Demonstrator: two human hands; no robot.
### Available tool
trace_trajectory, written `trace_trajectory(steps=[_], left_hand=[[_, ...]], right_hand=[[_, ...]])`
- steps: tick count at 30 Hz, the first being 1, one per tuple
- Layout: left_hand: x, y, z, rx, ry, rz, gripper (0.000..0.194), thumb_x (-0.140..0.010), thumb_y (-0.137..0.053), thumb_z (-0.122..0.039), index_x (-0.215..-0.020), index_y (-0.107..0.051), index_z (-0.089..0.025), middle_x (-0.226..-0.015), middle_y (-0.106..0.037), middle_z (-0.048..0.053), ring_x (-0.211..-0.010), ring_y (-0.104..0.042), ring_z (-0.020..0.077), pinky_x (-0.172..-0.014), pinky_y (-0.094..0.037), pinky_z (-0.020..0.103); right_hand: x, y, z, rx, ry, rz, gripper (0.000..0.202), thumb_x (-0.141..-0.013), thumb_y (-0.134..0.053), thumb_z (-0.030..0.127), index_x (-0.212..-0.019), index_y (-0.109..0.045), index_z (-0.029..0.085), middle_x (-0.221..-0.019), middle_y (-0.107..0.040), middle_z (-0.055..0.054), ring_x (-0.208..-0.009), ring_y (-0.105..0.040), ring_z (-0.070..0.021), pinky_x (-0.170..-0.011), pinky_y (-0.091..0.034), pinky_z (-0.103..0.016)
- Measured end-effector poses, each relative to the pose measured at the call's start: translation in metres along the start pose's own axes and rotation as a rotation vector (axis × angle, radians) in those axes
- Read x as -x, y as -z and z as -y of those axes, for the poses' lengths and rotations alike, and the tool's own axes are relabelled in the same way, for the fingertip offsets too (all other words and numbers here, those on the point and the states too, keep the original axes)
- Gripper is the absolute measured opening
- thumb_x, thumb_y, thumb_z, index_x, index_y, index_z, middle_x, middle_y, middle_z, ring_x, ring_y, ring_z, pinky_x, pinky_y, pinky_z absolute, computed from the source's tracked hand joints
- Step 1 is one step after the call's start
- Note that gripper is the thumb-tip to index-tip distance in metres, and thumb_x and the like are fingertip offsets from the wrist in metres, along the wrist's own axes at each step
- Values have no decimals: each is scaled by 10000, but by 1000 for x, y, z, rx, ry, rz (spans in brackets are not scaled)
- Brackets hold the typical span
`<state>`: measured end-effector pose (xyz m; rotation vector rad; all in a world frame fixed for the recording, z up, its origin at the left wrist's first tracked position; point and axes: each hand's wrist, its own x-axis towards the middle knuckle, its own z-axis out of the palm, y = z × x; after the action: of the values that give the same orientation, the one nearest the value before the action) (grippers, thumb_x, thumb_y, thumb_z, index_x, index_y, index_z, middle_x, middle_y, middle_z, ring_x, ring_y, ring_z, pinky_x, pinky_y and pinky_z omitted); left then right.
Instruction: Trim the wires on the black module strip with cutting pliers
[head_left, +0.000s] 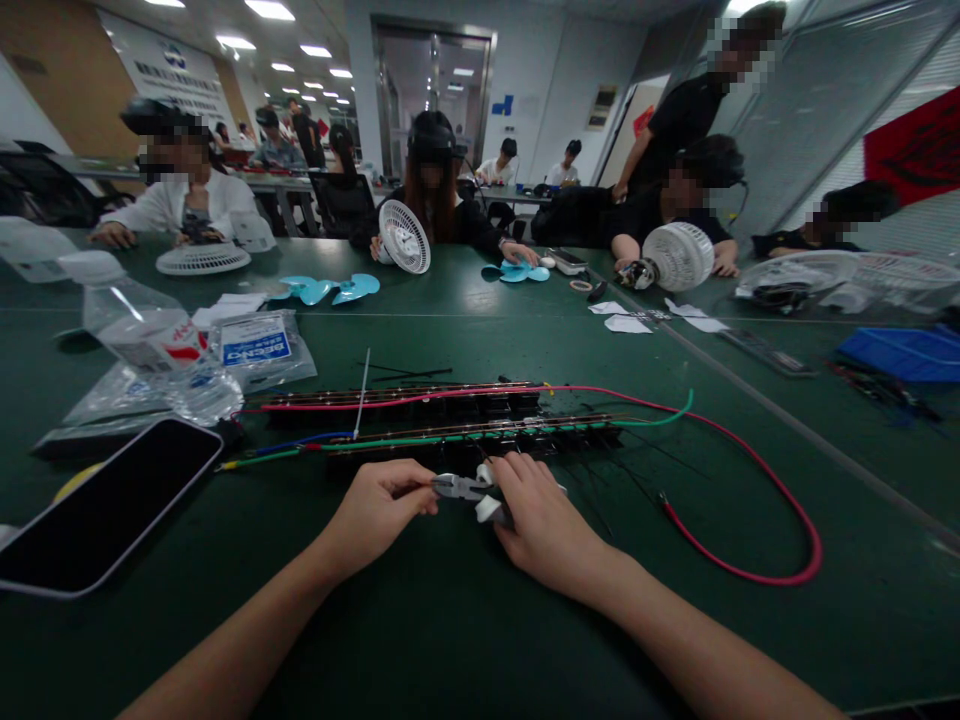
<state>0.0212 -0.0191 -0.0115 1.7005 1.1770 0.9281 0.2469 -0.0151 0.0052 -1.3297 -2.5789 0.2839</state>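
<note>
My right hand (538, 515) is gripping a pair of pliers (459, 487), fingers curling over the white-and-grey handles, whose metal nose is pointing left. My left hand (386, 510) is holding its thumb and fingers narrow at that nose; I cannot tell whether they are pinching the metal itself or something small. The pliers are sitting low between my two hands, just in front of the nearer of two long black strips.

The near strip (450, 451) and the far strip (420, 409) are lying side by side across the green table (420, 630). A green wire (420, 441) is running along the near one, its end curving up beyond the right. A red wire (816, 545) is following the far one, then looping widely round to the right and back toward me. A blue wire (315, 438) is lying near the left end, and a pale cable tie (363, 395) is standing upright there.

To my left a dark-screened phone (112, 505) is lying near the strips, with a clear bottle (142, 325) and a plastic packet (259, 345) behind it. Across the table, several people are sitting, some wearing headsets; one is holding a white fan (405, 237).
</note>
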Motion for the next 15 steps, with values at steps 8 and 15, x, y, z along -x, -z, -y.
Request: trace_trajectory(steps=[8,15], left_hand=[[0,0,0,19,4,13,139,-826,-588,-175,-786,-720,-159,-713,-667,22,-659,-606,142,-617,-460,244],[0,0,0,17,4,21,139,-839,-590,-177,-800,-722,-158,-718,-668,22,-666,-606,142,-628,-460,247]], right_hand=[[1,-1,-1,13,13,-4,468,-722,-561,105,-1176,-464,160,-1130,-548,-128,-996,-493,-263,-847,-413,-420],[1,2,1,35,1,-17,464,-720,-571,89,-1168,-477,159,-1126,-566,-127,-987,-505,-266,-848,-417,-427]])
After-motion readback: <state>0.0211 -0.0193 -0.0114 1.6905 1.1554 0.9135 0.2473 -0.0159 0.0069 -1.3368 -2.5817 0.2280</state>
